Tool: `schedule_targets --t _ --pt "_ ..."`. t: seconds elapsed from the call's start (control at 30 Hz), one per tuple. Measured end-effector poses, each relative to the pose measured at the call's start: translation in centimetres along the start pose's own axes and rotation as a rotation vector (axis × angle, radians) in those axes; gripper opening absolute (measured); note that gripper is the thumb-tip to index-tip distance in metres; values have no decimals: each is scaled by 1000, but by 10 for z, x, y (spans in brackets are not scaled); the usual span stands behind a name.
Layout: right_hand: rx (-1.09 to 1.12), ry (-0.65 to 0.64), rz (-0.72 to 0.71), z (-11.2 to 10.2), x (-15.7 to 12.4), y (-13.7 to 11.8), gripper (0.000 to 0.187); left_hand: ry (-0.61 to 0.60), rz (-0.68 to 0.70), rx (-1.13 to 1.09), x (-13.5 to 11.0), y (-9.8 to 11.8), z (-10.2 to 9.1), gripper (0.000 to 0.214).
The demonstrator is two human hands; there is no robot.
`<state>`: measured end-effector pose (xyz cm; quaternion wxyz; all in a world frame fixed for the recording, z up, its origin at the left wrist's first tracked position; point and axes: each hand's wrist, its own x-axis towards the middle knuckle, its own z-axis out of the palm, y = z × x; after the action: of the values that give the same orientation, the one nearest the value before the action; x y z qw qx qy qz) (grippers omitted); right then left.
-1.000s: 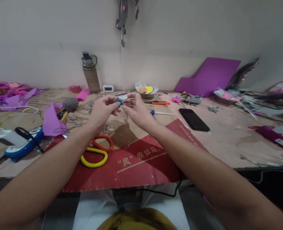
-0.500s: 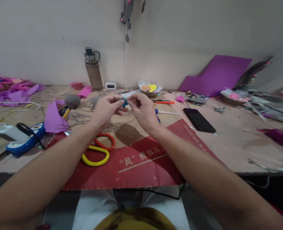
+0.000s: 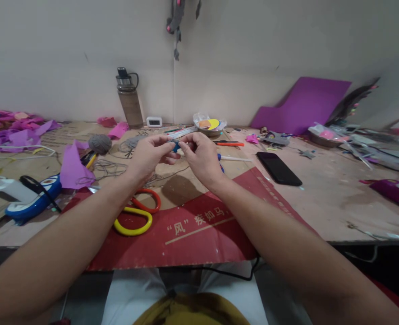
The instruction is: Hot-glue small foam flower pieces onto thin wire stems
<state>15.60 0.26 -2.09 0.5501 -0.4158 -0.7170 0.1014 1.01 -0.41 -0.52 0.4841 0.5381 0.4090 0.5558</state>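
Both hands meet above the middle of the table, holding a small blue piece [image 3: 176, 146] whose kind is too small to make out. My left hand [image 3: 151, 154] pinches it from the left between thumb and forefinger. From the right, the thumb and fingertips of my right hand [image 3: 199, 155] are closed on it, hiding most of it. Grey yarn strands [image 3: 109, 168] lie beyond my left wrist, trailing from a grey yarn ball [image 3: 100, 144]. Scissors with red and yellow handles [image 3: 133, 221] lie under my left forearm, on a red printed sheet [image 3: 199, 246].
A black phone [image 3: 279, 169] lies to the right, near an orange pen [image 3: 230, 144]. At the back stand a water bottle [image 3: 130, 106], a small white clock [image 3: 154, 122] and a bowl of bits [image 3: 210, 132]. A blue power strip [image 3: 33, 205] and purple scraps [image 3: 73, 169] are at left.
The whole view has shifted slightly, with things appearing a little further left. Both hands keep their pinch on the blue piece, with barely any finger movement.
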Motion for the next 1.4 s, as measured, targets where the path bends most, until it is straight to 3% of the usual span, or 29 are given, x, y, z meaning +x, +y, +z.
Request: schedule_targets --t 1.4 --pt "-112 -10 -67 3 -2 -5 6 -5 80 148 -4 1 -1 14"
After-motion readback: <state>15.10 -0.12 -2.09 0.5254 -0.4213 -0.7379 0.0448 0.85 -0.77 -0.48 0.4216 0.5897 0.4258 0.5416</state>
